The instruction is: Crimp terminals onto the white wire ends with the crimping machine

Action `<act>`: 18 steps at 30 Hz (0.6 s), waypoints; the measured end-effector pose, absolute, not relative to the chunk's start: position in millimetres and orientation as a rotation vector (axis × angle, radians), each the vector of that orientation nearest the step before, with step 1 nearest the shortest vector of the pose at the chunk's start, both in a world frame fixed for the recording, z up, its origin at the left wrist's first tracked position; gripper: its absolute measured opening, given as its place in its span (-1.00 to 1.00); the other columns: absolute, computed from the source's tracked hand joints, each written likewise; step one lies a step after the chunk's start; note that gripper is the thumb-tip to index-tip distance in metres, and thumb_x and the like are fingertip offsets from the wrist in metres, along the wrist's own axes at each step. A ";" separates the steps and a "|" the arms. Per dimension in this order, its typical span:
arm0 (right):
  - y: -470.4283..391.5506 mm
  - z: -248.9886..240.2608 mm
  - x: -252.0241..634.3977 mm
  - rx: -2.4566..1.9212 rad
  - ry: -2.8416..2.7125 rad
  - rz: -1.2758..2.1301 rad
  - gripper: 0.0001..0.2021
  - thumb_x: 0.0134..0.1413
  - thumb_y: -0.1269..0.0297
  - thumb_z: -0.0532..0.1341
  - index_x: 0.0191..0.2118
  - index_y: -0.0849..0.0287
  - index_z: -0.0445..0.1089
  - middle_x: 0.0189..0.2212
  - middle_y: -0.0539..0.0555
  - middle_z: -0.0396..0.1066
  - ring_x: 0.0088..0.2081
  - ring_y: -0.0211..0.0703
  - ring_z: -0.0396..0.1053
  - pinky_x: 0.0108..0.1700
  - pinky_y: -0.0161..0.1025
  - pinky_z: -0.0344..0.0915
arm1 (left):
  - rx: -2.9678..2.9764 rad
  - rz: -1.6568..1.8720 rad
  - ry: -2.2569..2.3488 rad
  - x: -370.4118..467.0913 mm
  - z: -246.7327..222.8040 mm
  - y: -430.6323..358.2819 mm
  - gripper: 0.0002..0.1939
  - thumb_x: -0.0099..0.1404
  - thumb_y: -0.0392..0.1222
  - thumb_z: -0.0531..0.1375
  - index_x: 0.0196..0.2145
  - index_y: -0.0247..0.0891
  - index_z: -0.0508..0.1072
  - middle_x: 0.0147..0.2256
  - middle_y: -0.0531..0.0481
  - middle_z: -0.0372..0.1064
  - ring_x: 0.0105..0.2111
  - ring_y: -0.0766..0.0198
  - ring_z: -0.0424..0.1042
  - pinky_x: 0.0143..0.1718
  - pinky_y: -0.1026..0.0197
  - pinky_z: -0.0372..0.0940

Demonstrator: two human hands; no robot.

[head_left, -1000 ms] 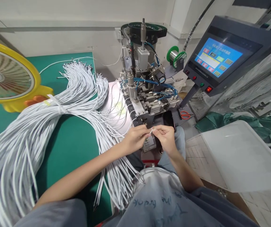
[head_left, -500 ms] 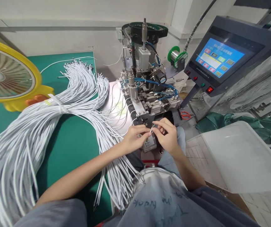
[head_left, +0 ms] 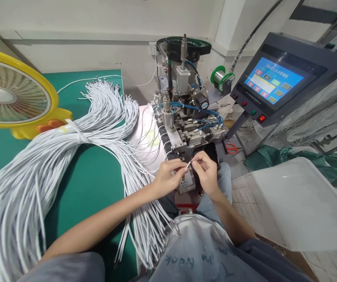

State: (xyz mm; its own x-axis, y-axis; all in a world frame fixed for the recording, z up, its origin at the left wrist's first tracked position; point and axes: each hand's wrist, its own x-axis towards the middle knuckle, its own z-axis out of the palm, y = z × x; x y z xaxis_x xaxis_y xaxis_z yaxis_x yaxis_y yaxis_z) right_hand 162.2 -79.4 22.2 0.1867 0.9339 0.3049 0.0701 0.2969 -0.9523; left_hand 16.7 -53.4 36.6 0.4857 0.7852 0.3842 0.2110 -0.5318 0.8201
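Between thumb and fingers, my left hand (head_left: 170, 176) pinches a white cable (head_left: 189, 164) close to its end. My right hand (head_left: 206, 172) is closed on the thin wires at the tip of that same cable; the fingertips partly hide them. Both hands are held just in front of a wire-processing machine (head_left: 182, 113) with metal cylinders and blue air tubes. Left of my left hand, a large tied bundle of white cables (head_left: 77, 135) spreads over a green mat (head_left: 92, 176). Several cables run from the bundle side toward the machine's black front edge.
A control panel (head_left: 274, 82) with a lit screen stands to the right, and red-handled scissors (head_left: 232, 148) lie below it. A green wire spool (head_left: 221, 78) sits behind. At the left is a yellow fan (head_left: 49, 102); a white plastic bin (head_left: 300, 203) is at the right.
The fingers of my right hand have drawn together around the wire ends, where coloured strands showed before. The whole view has shifted slightly.
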 end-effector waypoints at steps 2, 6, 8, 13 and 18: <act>-77.6 22.7 162.4 -1.062 -1.186 0.930 -0.89 0.03 0.29 0.15 -0.47 0.17 0.29 -0.44 0.01 0.24 -0.42 -0.25 0.27 -0.45 -0.32 0.21 | 2.020 1.004 0.806 16.1 35.8 -53.5 -0.77 0.29 -0.19 0.09 -0.41 -0.31 0.49 -0.59 0.04 0.32 -0.56 0.38 0.28 -0.49 0.33 0.19; -75.9 20.3 165.0 -1.089 -1.241 0.882 -0.91 0.01 0.33 0.17 -0.47 0.16 0.32 -0.42 0.03 0.28 -0.38 -0.23 0.29 -0.45 -0.33 0.20 | 2.017 0.920 0.799 14.1 34.0 -51.0 -0.76 0.31 -0.20 0.07 -0.41 -0.33 0.47 -0.58 0.05 0.30 -0.54 0.38 0.29 -0.47 0.33 0.19; -72.9 14.3 167.0 -1.126 -1.286 0.852 -0.91 0.02 0.34 0.15 -0.47 0.16 0.32 -0.42 0.03 0.28 -0.38 -0.24 0.28 -0.45 -0.34 0.20 | 2.053 0.826 0.794 12.7 32.8 -46.7 -0.74 0.32 -0.22 0.03 -0.42 -0.33 0.46 -0.56 0.04 0.29 -0.52 0.38 0.29 -0.45 0.33 0.19; -49.2 -17.2 173.3 -1.220 -1.314 1.039 -0.89 -0.05 0.28 0.17 -0.50 0.18 0.31 -0.51 -0.02 0.30 -0.46 -0.26 0.27 -0.42 -0.32 0.21 | 2.318 0.482 0.942 9.5 20.2 -26.5 -0.72 0.32 -0.32 -0.05 -0.37 -0.34 0.44 -0.46 -0.02 0.27 -0.47 0.33 0.30 -0.41 0.28 0.20; -27.0 -47.8 172.2 -1.321 -1.185 1.171 -0.86 -0.17 0.23 0.19 -0.50 0.22 0.36 -0.55 -0.01 0.36 -0.48 -0.25 0.28 -0.38 -0.29 0.22 | 2.536 0.233 1.157 8.1 1.3 -14.1 -0.71 0.32 -0.31 -0.07 -0.31 -0.37 0.44 -0.38 -0.07 0.23 -0.54 0.35 0.25 -0.45 0.27 0.21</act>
